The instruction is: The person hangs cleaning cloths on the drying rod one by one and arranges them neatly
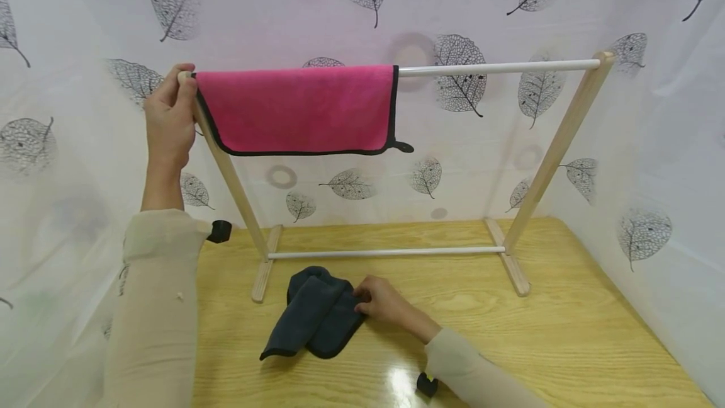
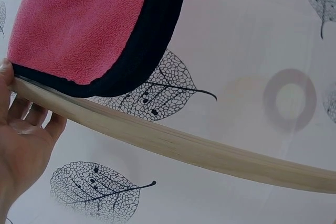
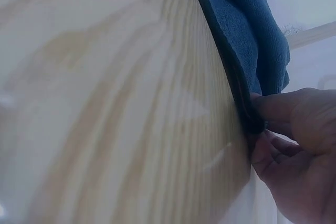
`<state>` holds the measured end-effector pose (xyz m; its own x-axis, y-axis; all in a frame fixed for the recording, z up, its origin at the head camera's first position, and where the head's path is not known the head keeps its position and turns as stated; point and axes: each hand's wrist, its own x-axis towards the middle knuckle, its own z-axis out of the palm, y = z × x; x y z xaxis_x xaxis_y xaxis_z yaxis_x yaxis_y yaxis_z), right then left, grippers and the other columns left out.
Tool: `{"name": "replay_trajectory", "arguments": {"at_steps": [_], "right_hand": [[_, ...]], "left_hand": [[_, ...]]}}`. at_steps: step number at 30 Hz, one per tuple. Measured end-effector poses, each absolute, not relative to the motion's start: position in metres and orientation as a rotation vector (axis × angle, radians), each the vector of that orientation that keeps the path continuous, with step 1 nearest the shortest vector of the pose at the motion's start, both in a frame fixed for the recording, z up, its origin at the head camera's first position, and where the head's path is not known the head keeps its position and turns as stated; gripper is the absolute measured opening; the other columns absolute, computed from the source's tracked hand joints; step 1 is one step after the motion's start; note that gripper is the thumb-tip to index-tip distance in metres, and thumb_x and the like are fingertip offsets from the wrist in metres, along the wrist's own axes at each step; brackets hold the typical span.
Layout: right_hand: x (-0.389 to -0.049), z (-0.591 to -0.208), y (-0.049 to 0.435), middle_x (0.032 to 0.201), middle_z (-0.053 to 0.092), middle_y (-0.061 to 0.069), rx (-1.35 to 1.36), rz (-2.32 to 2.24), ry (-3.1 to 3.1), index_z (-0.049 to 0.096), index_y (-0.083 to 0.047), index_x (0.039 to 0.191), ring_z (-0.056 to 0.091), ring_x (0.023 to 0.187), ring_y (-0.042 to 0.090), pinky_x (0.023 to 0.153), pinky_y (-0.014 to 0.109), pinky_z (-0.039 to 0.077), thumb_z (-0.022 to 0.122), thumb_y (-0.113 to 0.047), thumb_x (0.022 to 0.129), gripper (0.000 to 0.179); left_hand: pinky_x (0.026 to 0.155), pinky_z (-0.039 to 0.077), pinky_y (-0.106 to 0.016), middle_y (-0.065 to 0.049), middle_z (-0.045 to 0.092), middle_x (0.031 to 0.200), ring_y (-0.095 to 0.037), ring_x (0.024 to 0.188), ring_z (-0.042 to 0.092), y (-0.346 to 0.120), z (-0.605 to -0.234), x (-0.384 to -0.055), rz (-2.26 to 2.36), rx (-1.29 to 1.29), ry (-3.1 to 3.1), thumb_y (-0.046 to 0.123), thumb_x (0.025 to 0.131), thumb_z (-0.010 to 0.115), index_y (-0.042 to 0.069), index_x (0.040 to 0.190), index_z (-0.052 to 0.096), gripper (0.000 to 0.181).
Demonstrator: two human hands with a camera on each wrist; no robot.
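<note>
A pink towel [image 1: 300,112] with black edging and a small loop at its lower right corner hangs over the left half of a rack's white top bar [image 1: 498,68]. My left hand [image 1: 170,112] grips the top of the rack's left wooden post [image 1: 233,178]. In the left wrist view, the thumb lies by the towel's edge and the fingers reach behind the post [image 2: 173,148]. On the table a dark grey towel [image 1: 317,310] lies loosely folded. Its right edge is pinched between thumb and fingers of my right hand [image 1: 387,302], as the right wrist view also shows.
The rack's right post [image 1: 557,153] stands on a wooden foot, and a white lower bar [image 1: 385,252] joins both sides near the wood-grain table [image 1: 595,332]. Behind and beside it hang whitish sheets [image 1: 640,162] printed with leaves.
</note>
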<state>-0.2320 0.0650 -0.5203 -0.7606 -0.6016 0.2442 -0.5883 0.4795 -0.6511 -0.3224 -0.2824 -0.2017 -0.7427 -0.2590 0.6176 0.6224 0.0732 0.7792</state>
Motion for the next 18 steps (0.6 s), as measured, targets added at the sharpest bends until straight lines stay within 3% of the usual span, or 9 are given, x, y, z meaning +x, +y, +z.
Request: {"name": "replay_trajectory", "arguments": {"at_steps": [18], "right_hand": [[-0.218,-0.516,0.087,0.091,0.066,0.01,-1.016,-1.172,2.708,0.076,0.007,0.101,0.064,0.077,0.018,0.066,0.024,0.053,0.085,-0.003,0.084,0.023]], "left_hand": [[0.073,0.046,-0.02,-0.003,0.063,0.102,-0.011,0.078,0.055,-0.281,-0.202,-0.32,-1.747,-0.363,-1.707,0.021,0.103,0.066,0.012,0.128,0.072,0.027]]}}
